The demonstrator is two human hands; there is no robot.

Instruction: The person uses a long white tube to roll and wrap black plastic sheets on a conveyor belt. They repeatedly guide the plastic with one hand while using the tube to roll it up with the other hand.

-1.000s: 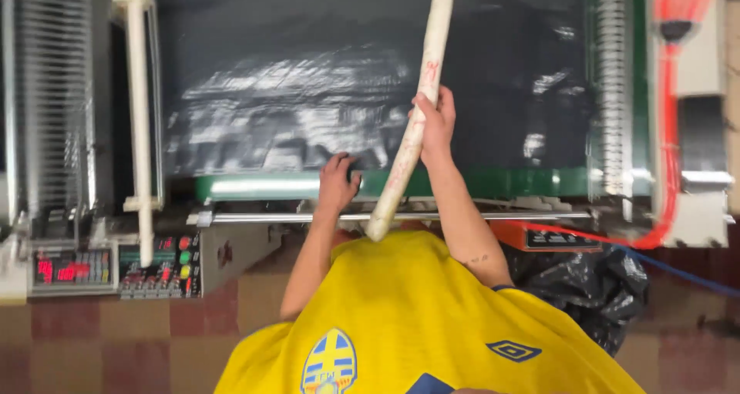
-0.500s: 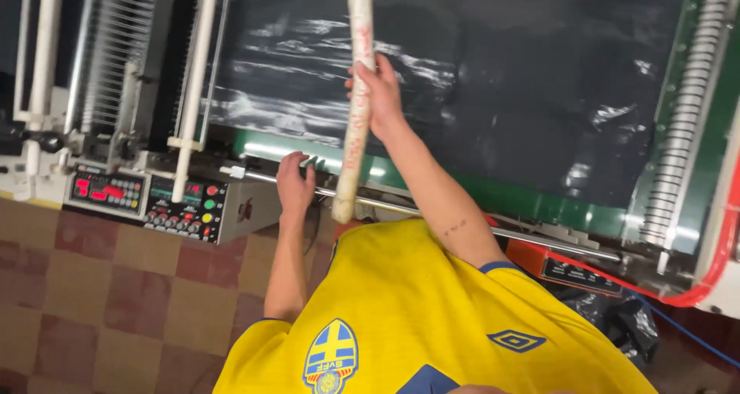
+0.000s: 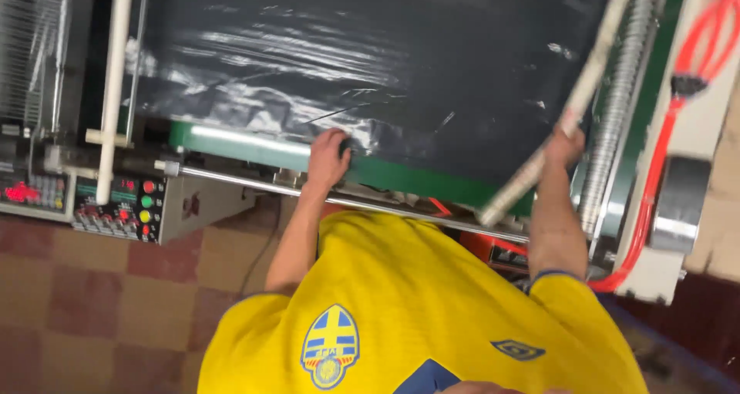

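My right hand [image 3: 566, 143] grips a long pale cardboard tube [image 3: 586, 93] that leans from the upper right down to the machine's front edge. My left hand [image 3: 327, 159] lies with curled fingers on the lower edge of a wide sheet of black plastic film [image 3: 401, 70], just above the green bar [image 3: 231, 141] of the machine. The film is stretched over the machine bed and wrinkled near my left hand. My yellow shirt fills the bottom of the view.
A control panel [image 3: 116, 201] with red displays and coloured buttons sits at the left. A white pipe [image 3: 116, 78] stands upright at left. A ribbed metal roller [image 3: 624, 109], red cables [image 3: 655, 201] and a grey cylinder [image 3: 678, 201] are at right. A steel rod [image 3: 231, 180] runs along the front.
My right hand has swung the tube from upright at the centre over to the right, where it now leans. My left hand stays at the film's edge. The view has shifted.
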